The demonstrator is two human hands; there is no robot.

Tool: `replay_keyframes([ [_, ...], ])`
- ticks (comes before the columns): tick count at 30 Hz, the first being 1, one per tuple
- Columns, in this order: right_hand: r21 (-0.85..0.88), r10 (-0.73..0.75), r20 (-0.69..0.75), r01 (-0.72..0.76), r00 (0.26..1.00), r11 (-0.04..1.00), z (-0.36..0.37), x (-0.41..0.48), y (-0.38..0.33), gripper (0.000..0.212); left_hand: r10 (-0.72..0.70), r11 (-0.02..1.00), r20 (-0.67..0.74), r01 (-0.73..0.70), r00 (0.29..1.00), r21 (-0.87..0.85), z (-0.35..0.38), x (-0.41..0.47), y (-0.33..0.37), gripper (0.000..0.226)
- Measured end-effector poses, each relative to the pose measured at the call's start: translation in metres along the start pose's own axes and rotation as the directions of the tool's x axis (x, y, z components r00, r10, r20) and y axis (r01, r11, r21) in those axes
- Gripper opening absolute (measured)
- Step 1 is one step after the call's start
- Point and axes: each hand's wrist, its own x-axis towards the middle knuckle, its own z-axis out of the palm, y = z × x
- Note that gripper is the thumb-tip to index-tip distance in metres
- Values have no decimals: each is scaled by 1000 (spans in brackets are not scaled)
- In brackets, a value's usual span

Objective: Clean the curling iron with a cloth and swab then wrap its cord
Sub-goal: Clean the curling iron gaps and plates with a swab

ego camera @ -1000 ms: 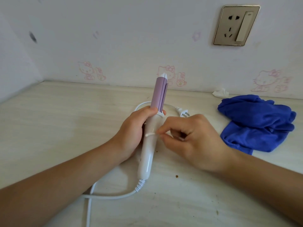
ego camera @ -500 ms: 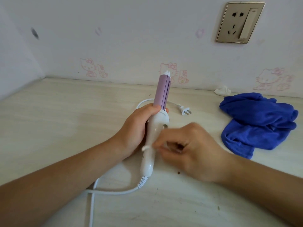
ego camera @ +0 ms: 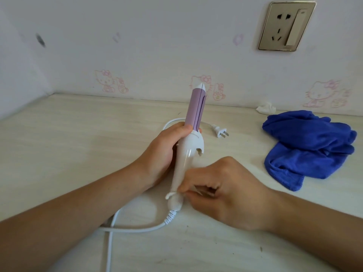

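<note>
The curling iron (ego camera: pixel 187 154) has a white handle and a purple barrel that points up and away from me. My left hand (ego camera: pixel 163 152) grips it around the top of the handle, just under the barrel. My right hand (ego camera: pixel 222 191) pinches a white cotton swab (ego camera: pixel 170 194), whose tip lies against the low end of the handle near the cord's spring collar. The white cord (ego camera: pixel 135 228) runs from the handle's base under my left forearm, and its plug (ego camera: pixel 220 132) lies on the table behind the iron. A crumpled blue cloth (ego camera: pixel 308 146) lies at the right.
The pale wooden table (ego camera: pixel 68 144) meets a wall with pink cartoon stickers. A wall socket with a switch (ego camera: pixel 286 26) sits high at the right. A small white wad (ego camera: pixel 266 108) lies by the wall behind the cloth. Dark specks dot the table near me.
My right hand has slid the swab down the handle, from its middle to near its base. The left hand keeps its grip and the iron has barely moved.
</note>
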Motion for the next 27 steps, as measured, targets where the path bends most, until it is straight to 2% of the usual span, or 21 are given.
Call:
replay_keyframes([
  [2, -9, 44, -97, -45, 994, 999, -5, 5, 7, 9, -1, 1000, -8, 1, 1000, -5, -1, 2, 1, 36],
  [6, 25, 148, -333, -148, 931, 989, -19, 14, 26, 14, 39, 996, -28, -36, 999, 85, -4, 4, 1, 39],
  [7, 34, 143, -330, -139, 933, 990, -18, 13, 26, 13, 38, 995, -28, -35, 999, 90, -4, 4, 2, 41],
  [11, -13, 46, -156, -49, 987, 999, -5, 4, 11, 10, 17, 999, -34, -16, 999, 30, -3, 2, 1, 49],
  [13, -23, 71, -212, -77, 975, 997, -9, 8, 15, 9, 31, 999, -35, -30, 999, 30, -2, 1, -1, 44],
  [15, 0, 126, -340, -134, 932, 991, -17, 16, 27, 8, 26, 999, -39, -24, 999, 34, 0, -1, -2, 37],
  [17, 15, 163, -415, -173, 895, 985, -24, 19, 37, 9, 12, 999, -46, -11, 999, 32, 0, -2, -2, 40],
  [19, 21, 158, -392, -163, 906, 986, -22, 14, 37, 10, 8, 1000, -45, -8, 999, 12, -1, -2, -2, 48],
  [22, 25, 104, -267, -101, 958, 995, -11, 5, 24, 9, -6, 997, -37, 3, 999, -76, -4, -1, -4, 51],
  [23, 25, 102, -269, -99, 958, 995, -11, 6, 23, 9, -6, 997, -36, 3, 999, -80, -4, 0, -5, 52],
  [27, 48, 185, -426, -182, 885, 982, -24, 21, 39, 12, 24, 1000, -37, -24, 999, -1, -4, 1, -6, 50],
])
